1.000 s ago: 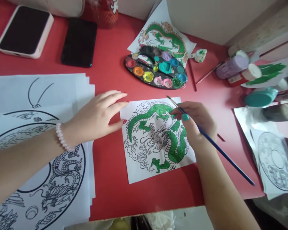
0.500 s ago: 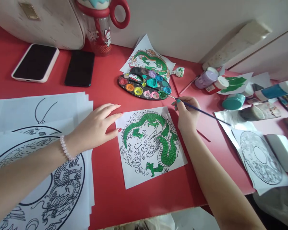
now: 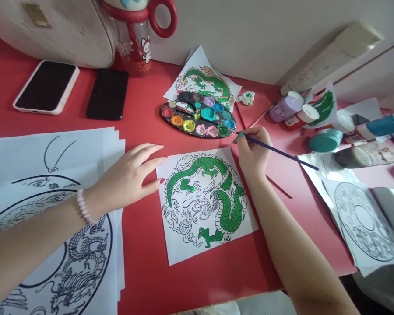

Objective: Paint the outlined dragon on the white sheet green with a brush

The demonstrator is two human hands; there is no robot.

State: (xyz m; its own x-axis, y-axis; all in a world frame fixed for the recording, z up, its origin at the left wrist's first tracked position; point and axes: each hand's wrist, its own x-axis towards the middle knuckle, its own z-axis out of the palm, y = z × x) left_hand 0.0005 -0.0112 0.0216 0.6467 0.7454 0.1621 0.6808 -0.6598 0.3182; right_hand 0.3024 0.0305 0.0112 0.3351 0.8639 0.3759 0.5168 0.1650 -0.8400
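Between the fingers of my right hand [image 3: 254, 151] is a slim dark-blue paintbrush [image 3: 279, 152], its tip at the dark green well of the paint palette [image 3: 197, 120]. The palette is black and oval, with wells of several colours. In front of it lies a white sheet with a dragon drawing [image 3: 210, 205], the body largely painted green, the head and the flames around it still white. My left hand [image 3: 134, 175] rests with fingers spread, fingertips at the sheet's upper left edge, and holds nothing.
Printed line-drawing sheets [image 3: 85, 262] lie at left, two phones [image 3: 46, 87] behind them. A red-handled cup [image 3: 134, 39] and a white bag [image 3: 68, 30] stand at the back. Paint jars [image 3: 287, 107] and another painted dragon sheet [image 3: 203, 74] are beyond the palette.
The brush and my right hand stay at the green well with only a slight shift. My left hand keeps its place, and the camera view has moved a little.
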